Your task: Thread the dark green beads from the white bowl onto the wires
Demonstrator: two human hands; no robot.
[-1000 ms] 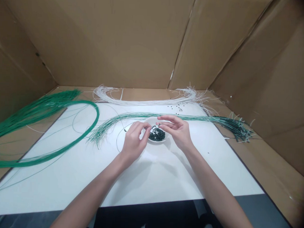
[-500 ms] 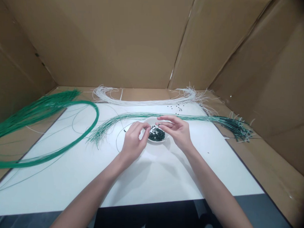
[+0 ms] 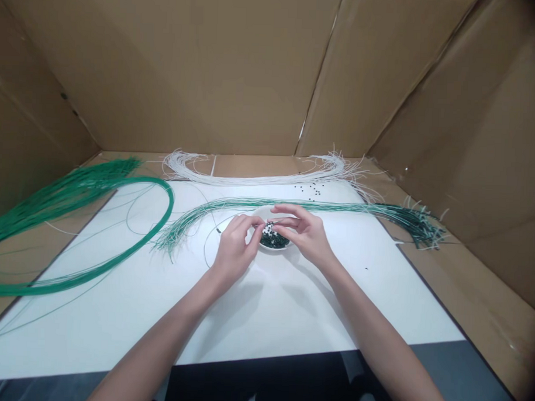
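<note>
Over a small white bowl [image 3: 260, 212] of dark green beads [image 3: 273, 240], my two hands are held close together. My left hand [image 3: 234, 245] pinches a thin cord [image 3: 205, 250] between thumb and forefinger; the cord loops out on the left of that hand, with a small dark piece [image 3: 218, 230] on it. Thumb and fingers of my right hand [image 3: 309, 236] come together just right of the left fingertips, with the forefinger raised above. Whatever lies between the right fingertips is too small to make out.
Behind the bowl runs a bundle of green strands [image 3: 223, 203] with dark ends at right. White strands [image 3: 250, 181] lie farther back, near scattered beads [image 3: 316, 192]. A large green strand coil [image 3: 111, 264] covers the left side. Cardboard walls [image 3: 201, 75] enclose the white tabletop [image 3: 316, 319].
My right hand has moved slightly left, bringing its fingertips closer to the left ones. My left hand has stayed almost in place, still pinching the cord.
</note>
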